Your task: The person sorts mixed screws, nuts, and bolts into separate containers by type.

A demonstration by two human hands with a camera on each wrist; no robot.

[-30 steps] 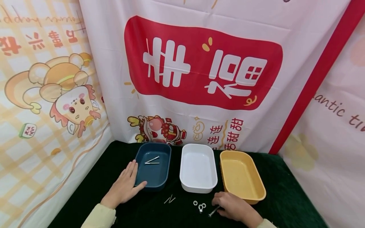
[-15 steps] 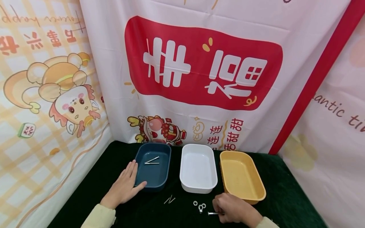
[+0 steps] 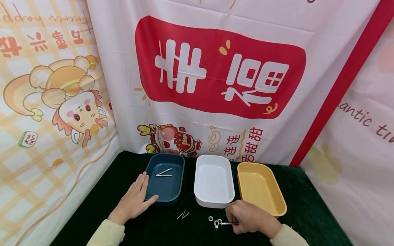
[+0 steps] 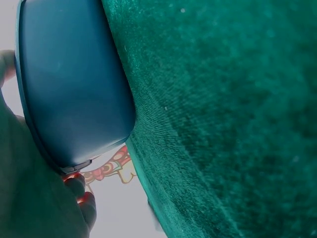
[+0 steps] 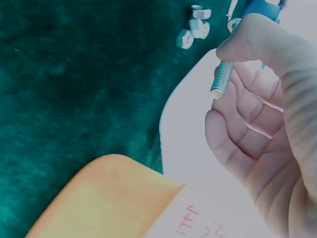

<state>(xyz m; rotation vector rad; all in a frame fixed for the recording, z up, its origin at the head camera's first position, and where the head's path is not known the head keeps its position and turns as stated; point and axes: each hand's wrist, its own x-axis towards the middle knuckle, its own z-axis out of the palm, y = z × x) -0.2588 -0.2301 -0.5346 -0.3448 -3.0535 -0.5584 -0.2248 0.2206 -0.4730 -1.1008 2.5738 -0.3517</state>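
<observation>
Table's covered in fuzzy dark green cloth (image 3: 157,230), with a white banner (image 3: 212,71) with a big red patch hanging behind it and a yellow-check sheet (image 3: 61,126) on the left. The blue tub (image 3: 164,190), white tub (image 3: 214,182) and yellow tub (image 3: 263,188) sit in a row. The bolt (image 3: 227,223) is in the right hand (image 3: 248,217), pinched between thumb and fingers, poking out leftward just over by some loose nuts (image 3: 217,223). Left hand (image 3: 132,202) has straight fingers against the blue tub's side, thumb spread apart by its near corner. Two more bolts (image 3: 164,175) lie inside that one.
</observation>
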